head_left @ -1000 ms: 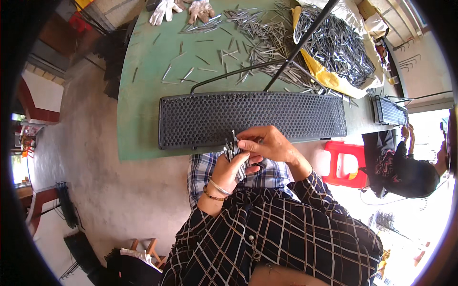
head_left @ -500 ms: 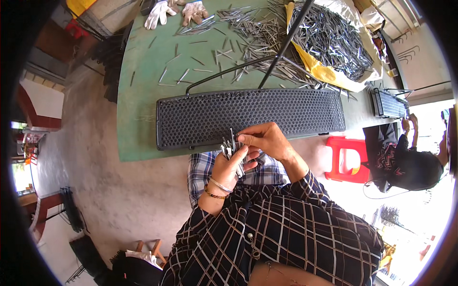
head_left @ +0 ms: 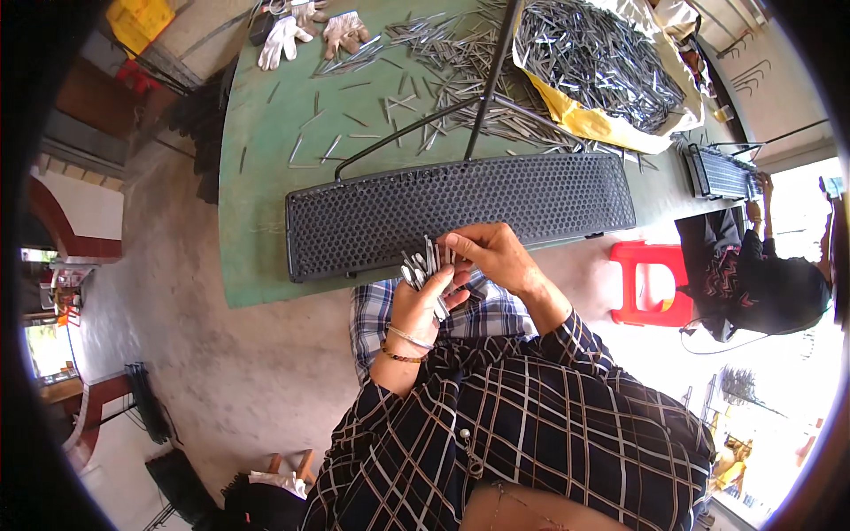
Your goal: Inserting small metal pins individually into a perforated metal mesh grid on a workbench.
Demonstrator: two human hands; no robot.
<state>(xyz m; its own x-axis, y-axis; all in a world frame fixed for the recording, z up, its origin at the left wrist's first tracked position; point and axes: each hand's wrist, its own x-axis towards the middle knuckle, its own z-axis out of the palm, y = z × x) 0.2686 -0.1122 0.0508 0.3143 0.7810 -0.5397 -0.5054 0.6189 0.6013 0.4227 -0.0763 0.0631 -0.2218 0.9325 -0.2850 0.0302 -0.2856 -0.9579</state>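
Observation:
My left hand (head_left: 413, 310) is closed round a bundle of thin silvery metal rods (head_left: 420, 267), whose ends fan out above the thumb. Over the same bundle is my right hand (head_left: 498, 257), thumb and forefinger brought together at the rod tops. Whether a single rod sits in that pinch is too small to make out. Just beyond both hands lies a long black perforated metal panel (head_left: 460, 205), along the near edge of the green table (head_left: 252, 212). A black rod frame (head_left: 390, 142) rises from its far side.
Loose metal rods (head_left: 460, 62) are strewn over the far table. A yellow-edged sack (head_left: 602, 133) of rods stands at the far right, work gloves (head_left: 283, 42) at the far left. Right of me are a red stool (head_left: 624, 283) and another person (head_left: 761, 274) working at a similar panel (head_left: 722, 173).
The view has shifted slightly, so table things sit a little differently. The rods in my left hand are fanned wider, and my right fingers have moved slightly over their tops.

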